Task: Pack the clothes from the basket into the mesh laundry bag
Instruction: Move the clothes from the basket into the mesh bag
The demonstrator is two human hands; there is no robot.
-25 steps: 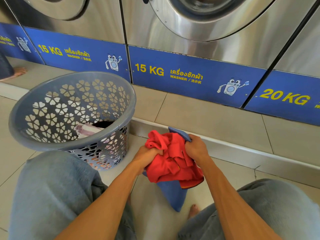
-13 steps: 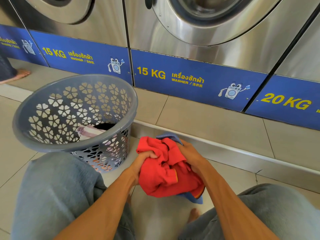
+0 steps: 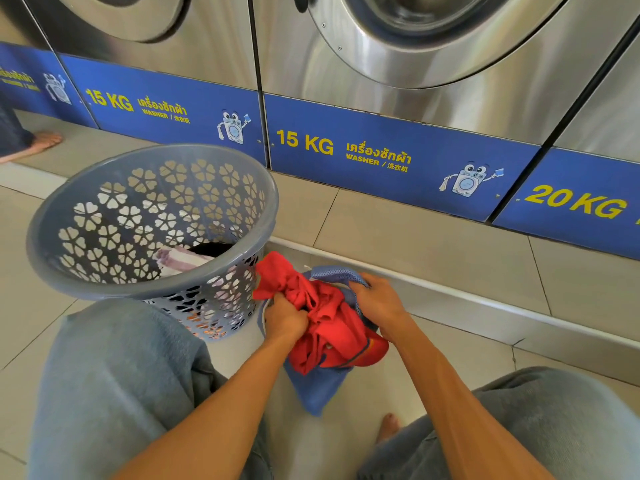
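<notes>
We see brushed, shiny steel on the washer fronts (image 3: 433, 98) and matt grey plastic (pierced with flower cut-outs) on the basket (image 3: 114, 289). The red garment (image 3: 325, 327) is soft creased cloth, the blue bag (image 3: 317, 393) fine mesh, the floor tiles (image 3: 415, 237) smooth, faintly glossy.

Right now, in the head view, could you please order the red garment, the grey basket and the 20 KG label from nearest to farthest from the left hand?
1. Red garment, gripped by the left hand.
2. Grey basket, just left.
3. 20 KG label, far right, on the washer.
</notes>
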